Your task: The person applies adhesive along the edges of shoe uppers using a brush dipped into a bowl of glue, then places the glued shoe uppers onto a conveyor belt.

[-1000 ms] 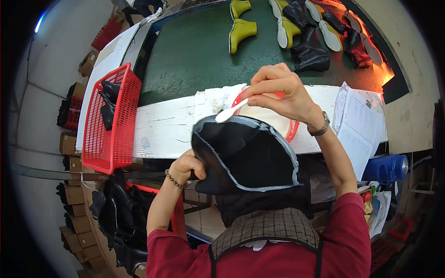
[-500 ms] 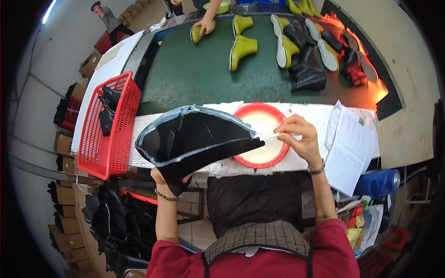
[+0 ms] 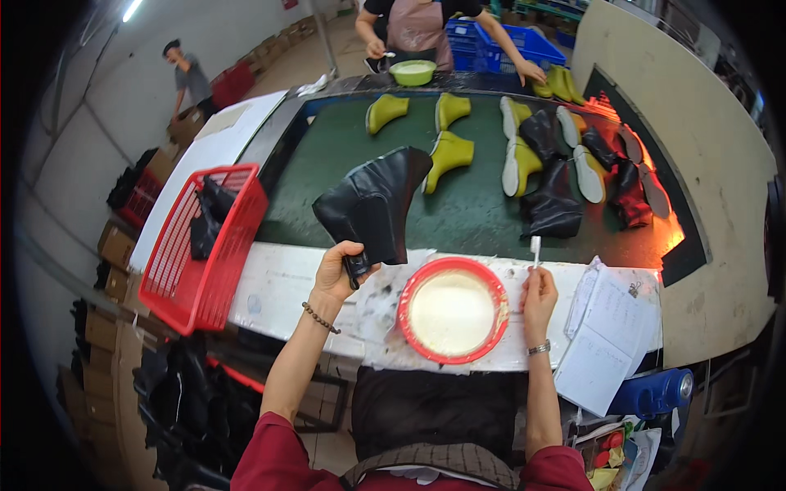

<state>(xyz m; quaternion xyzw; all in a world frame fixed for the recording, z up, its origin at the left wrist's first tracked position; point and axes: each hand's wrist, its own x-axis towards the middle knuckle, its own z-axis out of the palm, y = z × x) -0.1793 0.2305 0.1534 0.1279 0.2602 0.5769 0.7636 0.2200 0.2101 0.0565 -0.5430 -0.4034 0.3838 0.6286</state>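
My left hand (image 3: 334,274) is closed on a black leather boot upper (image 3: 372,204), raised over the near edge of the green conveyor belt (image 3: 327,155). The upper's smooth outer side shows. In my right hand (image 3: 538,307) is a small white-tipped brush (image 3: 535,248), pinched by its handle and pointing upward. Between my hands, a red bowl (image 3: 404,319) of creamy white liquid stands on the white work table (image 3: 286,266). The brush is to the right of the bowl, apart from it.
On the belt sit yellow-green shoe lasts (image 3: 449,155), black uppers (image 3: 553,204) and pale soles (image 3: 588,176). An orange glow lights its right end. A red basket (image 3: 201,295) stands left, papers (image 3: 610,335) and a blue flask (image 3: 655,393) right. A co-worker (image 3: 417,33) stands across.
My left hand has moved forward and turned the upper, so its outside shows instead of its inside. The brush has left the upper's edge. The co-worker's hand has left the yellow-green last.
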